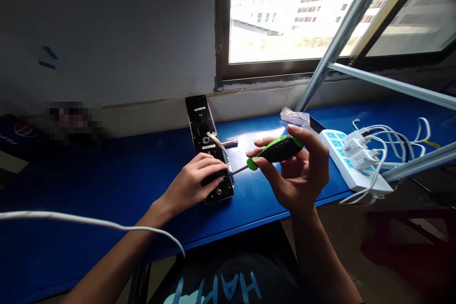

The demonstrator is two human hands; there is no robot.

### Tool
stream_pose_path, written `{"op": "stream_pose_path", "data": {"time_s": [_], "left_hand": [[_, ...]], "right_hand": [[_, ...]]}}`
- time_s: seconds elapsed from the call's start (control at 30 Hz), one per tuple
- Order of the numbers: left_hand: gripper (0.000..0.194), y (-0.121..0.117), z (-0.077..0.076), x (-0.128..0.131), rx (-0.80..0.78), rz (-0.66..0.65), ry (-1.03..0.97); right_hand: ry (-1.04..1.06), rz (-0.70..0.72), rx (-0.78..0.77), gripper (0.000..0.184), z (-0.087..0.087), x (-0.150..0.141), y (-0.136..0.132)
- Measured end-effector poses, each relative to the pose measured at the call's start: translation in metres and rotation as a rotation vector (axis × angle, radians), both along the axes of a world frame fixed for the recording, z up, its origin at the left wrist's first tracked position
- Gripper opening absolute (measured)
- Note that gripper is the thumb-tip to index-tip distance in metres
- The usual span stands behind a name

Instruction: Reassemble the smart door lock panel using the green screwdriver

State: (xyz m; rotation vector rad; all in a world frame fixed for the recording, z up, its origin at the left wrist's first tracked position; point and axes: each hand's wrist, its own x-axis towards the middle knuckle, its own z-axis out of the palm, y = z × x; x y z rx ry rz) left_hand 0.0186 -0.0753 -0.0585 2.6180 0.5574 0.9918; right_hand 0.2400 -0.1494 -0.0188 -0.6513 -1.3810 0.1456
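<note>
A long black panel point(199, 123), which looks like one half of an electronic door lock, lies on the blue table with small fittings and labels on its upper face. A white-wrapped cable point(223, 148) runs from its middle down along the right edge. My left hand point(194, 178) is closed over the panel's lower part, thumb and forefinger close to the tool tip. In my right hand point(297, 171), fingers closed round its handle, is a green and black screwdriver point(278, 149). Its shaft slants down left to the panel; the exact contact point is too small to make out.
A blue table point(142, 161) runs along the wall under a window. To the right stand a white power strip point(351, 164) with plugged adapters and cables, and a metal frame point(388, 83). A plastic packet point(295, 116) lies behind. A white cable point(89, 221) crosses my left forearm.
</note>
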Motion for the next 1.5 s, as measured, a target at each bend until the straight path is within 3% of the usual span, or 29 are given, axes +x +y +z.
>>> {"op": "stream_pose_path", "data": {"time_s": [0.2, 0.33, 0.9, 1.17, 1.5], "left_hand": [[0.015, -0.007, -0.009, -0.020, 0.164, 0.022, -0.037], [0.011, -0.011, -0.011, -0.027, 0.192, 0.058, -0.031], [0.013, -0.024, -0.022, -0.031, 0.080, 0.079, -0.237], [0.006, -0.024, -0.024, -0.033, 0.082, 0.093, -0.213], [0.007, -0.030, -0.034, -0.039, 0.063, 0.124, -0.135]], "right_hand": [[0.008, 0.022, -0.030, 0.066, 0.001, -0.020, 0.004], [0.011, 0.027, -0.018, 0.065, 0.002, -0.022, 0.005], [0.046, 0.008, -0.035, 0.062, 0.002, -0.031, 0.003], [0.015, 0.049, -0.034, 0.062, 0.001, -0.032, 0.004], [-0.189, 0.196, 0.006, 0.083, -0.006, -0.039, 0.006]]}}
